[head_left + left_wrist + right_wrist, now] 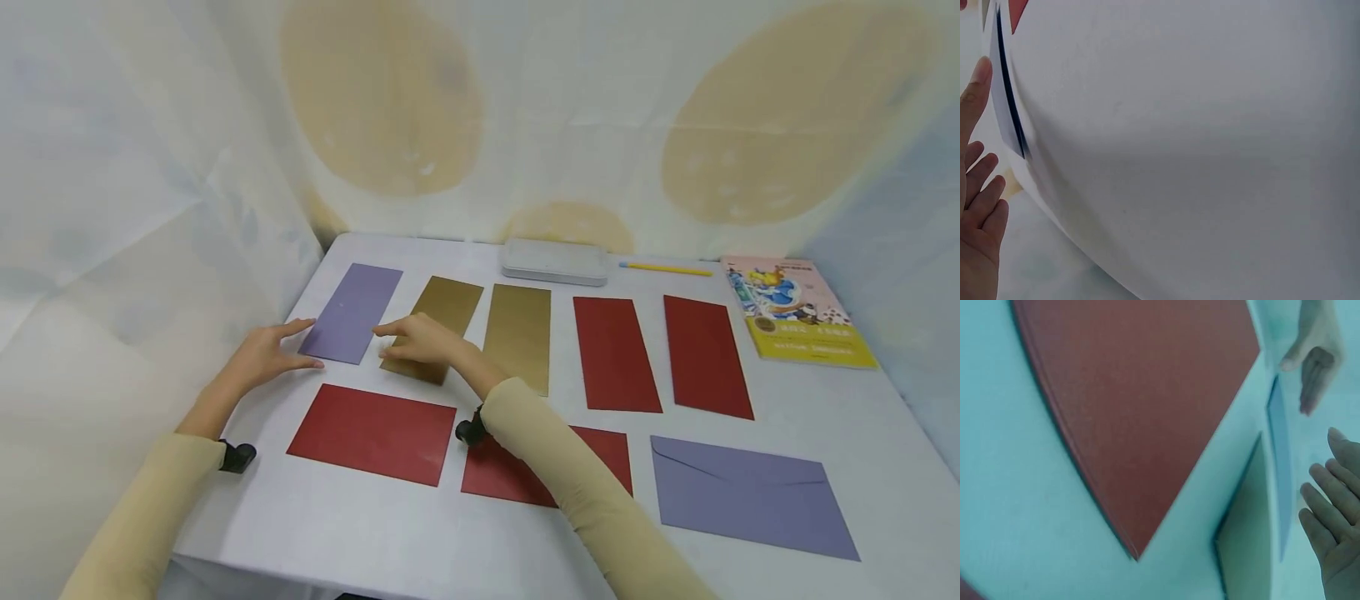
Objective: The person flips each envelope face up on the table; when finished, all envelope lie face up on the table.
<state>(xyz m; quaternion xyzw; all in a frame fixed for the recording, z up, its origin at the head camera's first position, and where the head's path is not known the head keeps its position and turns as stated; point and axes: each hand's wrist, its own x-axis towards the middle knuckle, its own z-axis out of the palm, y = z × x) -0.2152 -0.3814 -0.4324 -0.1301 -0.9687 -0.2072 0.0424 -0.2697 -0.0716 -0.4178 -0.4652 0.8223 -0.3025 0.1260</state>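
Observation:
A purple envelope point(354, 315) lies at the far left of the table. Beside its near left corner is my left hand point(268, 357), thumb and fingers spread apart; whether it touches the paper I cannot tell. My right hand point(424, 340) hovers over the left gold envelope point(453, 302), covering part of it, and its fingers point toward the purple one's right edge. Both hands have nothing in them. In the right wrist view the fingers of my right hand point(1338, 506) are extended. The left wrist view has my left hand point(979, 206) at its edge, near the purple envelope.
Another gold envelope point(517, 333) and two upright red envelopes point(617, 354) continue the back row. In front lie two sideways red envelopes point(372, 433), one partly under my right forearm, and a purple envelope point(750, 496). Behind are a grey case point(553, 260), a yellow pencil point(667, 269) and a book point(795, 308).

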